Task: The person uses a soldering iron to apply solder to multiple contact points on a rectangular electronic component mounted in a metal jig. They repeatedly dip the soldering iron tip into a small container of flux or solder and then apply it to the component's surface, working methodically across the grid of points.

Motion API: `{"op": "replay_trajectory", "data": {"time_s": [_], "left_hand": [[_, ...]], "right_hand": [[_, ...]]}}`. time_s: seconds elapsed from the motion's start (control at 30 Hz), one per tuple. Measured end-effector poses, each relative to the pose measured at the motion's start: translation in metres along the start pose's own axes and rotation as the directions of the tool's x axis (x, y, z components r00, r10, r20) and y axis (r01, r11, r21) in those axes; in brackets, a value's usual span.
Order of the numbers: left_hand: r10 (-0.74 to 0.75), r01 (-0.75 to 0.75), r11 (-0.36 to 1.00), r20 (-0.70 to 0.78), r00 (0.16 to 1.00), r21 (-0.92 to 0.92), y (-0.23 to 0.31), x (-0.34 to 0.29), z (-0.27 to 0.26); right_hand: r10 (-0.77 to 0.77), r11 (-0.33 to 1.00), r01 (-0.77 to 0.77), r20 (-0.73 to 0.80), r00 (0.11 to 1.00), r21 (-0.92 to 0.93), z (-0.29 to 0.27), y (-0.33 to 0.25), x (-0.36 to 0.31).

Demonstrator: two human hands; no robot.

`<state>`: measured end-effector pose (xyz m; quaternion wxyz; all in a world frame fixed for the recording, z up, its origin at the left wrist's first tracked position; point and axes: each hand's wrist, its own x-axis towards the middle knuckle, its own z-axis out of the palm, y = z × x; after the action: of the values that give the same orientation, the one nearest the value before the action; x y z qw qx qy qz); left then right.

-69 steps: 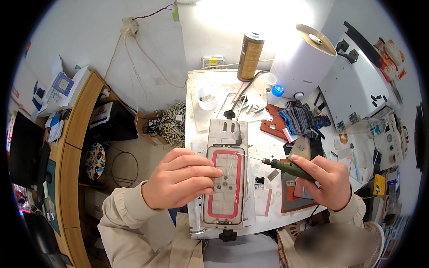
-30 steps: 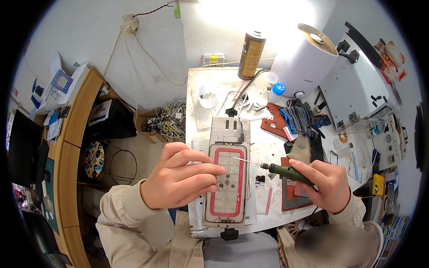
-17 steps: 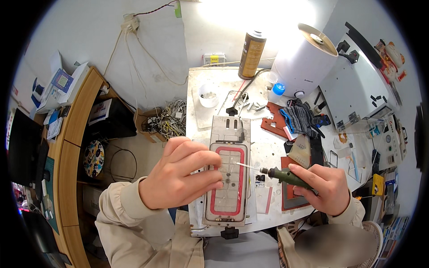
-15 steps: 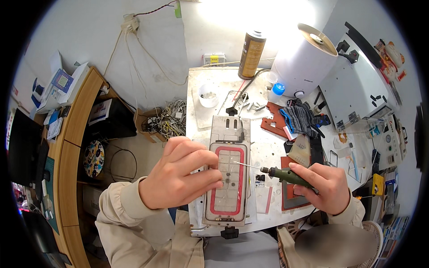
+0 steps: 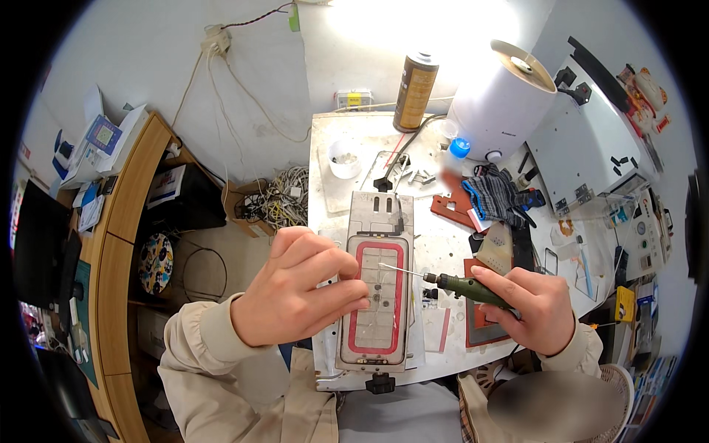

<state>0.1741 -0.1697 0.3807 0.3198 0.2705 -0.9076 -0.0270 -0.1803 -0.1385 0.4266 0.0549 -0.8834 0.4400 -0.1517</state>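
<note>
In my right hand (image 5: 528,306) is a green pen-shaped rotary tool (image 5: 473,290) with a long thin metal bit (image 5: 405,270). Its tip is over the upper part of a clear rectangular panel (image 5: 382,325), whose rounded red border shows all round. That panel lies on a long metal fixture plate (image 5: 362,210) with slots at the far end and a black knob (image 5: 379,384) at the near end. My left hand (image 5: 303,288) is closed at the plate's left edge, fingertips bent together over the red border. What they pinch, if anything, is hidden.
Behind the plate stand a white cup (image 5: 344,159), a brown spray can (image 5: 416,92) and a white cylindrical appliance (image 5: 502,103). Grey striped gloves (image 5: 496,196) lie on the right near a reddish-brown mat (image 5: 450,203). A black cable (image 5: 406,151) runs to the plate's far end.
The rotary tool and my right hand have shifted slightly left and away from me, carrying the bit's tip along over the panel. My left hand has hardly moved.
</note>
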Motion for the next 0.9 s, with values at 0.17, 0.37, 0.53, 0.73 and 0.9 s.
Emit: {"op": "replay_trajectory", "data": {"time_s": [0.17,0.37,0.53,0.73,0.9], "left_hand": [[-0.010,0.012,1.000,-0.064,0.998,0.029,0.003,0.002,-0.002],[0.049,-0.030,0.996,-0.217,0.975,0.088,0.019,0.000,0.005],[0.171,-0.113,0.959,-0.215,0.961,0.260,0.026,-0.009,0.005],[0.049,0.054,0.936,-0.281,0.958,0.348,-0.009,-0.008,-0.013],[-0.218,0.288,0.917,-0.261,0.940,0.274,-0.116,0.017,0.020]], "right_hand": [[0.014,1.000,-0.014,-0.007,1.000,-0.005,-0.003,-0.002,0.000],[-0.030,0.991,0.027,0.022,0.999,0.128,-0.012,-0.014,-0.005],[-0.066,0.967,0.046,0.073,0.995,0.250,-0.012,-0.018,-0.011],[0.080,0.901,-0.127,0.129,0.988,0.415,-0.017,-0.002,-0.031],[0.116,0.900,-0.126,0.049,0.992,0.417,-0.015,0.005,-0.037]]}}
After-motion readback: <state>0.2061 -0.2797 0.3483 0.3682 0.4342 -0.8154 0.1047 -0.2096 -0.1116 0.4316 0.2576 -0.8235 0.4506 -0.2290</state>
